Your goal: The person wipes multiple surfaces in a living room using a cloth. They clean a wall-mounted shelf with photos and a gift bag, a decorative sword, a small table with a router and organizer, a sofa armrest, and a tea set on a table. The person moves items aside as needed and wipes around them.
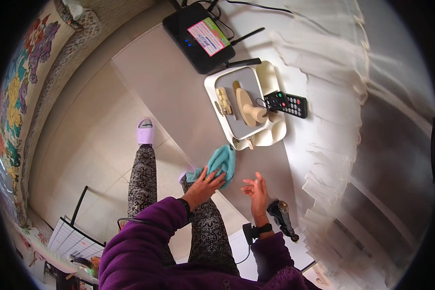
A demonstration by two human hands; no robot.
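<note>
My left hand (206, 184) lies on a crumpled teal cloth (224, 163), fingers curled over its lower part, on the near edge of a low grey-topped cabinet (166, 79). To its right, my right hand (256, 192) is raised with its fingers apart and nothing in it. Above the cloth stands a white organizer box (213, 105) with a grey lid. A beige object with a rounded knob (250, 107) and small gold-coloured items (223, 99) rest on that lid. Two black remote controls (296, 106) overlap at the organizer's right side.
A black router (199, 40) with antennas and cables sits at the top. White ruffled fabric (330, 119) hangs along the right. A dark, shiny object (283, 217) stands beside my right wrist. Tiled floor (87, 119) and a flowered cover (16, 105) lie left.
</note>
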